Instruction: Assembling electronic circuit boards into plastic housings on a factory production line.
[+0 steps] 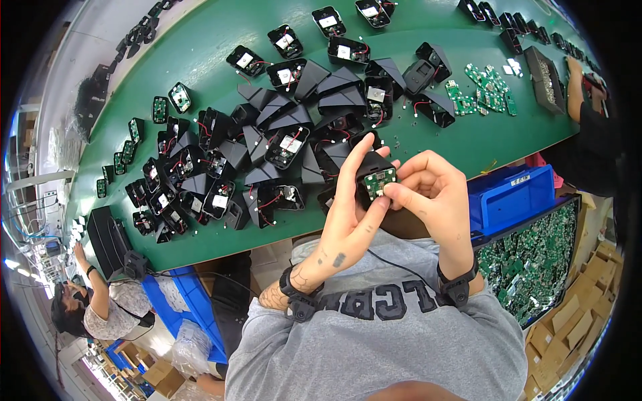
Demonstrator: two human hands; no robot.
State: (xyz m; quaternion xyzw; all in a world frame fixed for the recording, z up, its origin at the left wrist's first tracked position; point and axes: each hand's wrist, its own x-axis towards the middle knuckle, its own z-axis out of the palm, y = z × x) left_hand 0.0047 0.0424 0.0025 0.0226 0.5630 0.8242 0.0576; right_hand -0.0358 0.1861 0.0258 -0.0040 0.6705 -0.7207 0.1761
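Close to my body, at the table's near edge, my left hand (346, 217) holds a small black plastic housing (376, 162) between its thumb and raised fingers. A green circuit board (381, 180) with white connectors sits at the housing's open face. My right hand (431, 197) is closed, its thumb and forefinger pressing at the board's lower right corner. The fingertips cover part of that corner, so whether a wire lies between them cannot be made out. Just beyond my left hand lies a heap of open black housings (289, 146) with red wires and white labels.
Loose green circuit boards (491, 90) and a dark box of small parts (545, 80) lie at the far right. A blue bin (511, 200) and a tray full of boards (528, 260) stand at my right. Co-workers are at the left (117, 304) and far right (588, 107).
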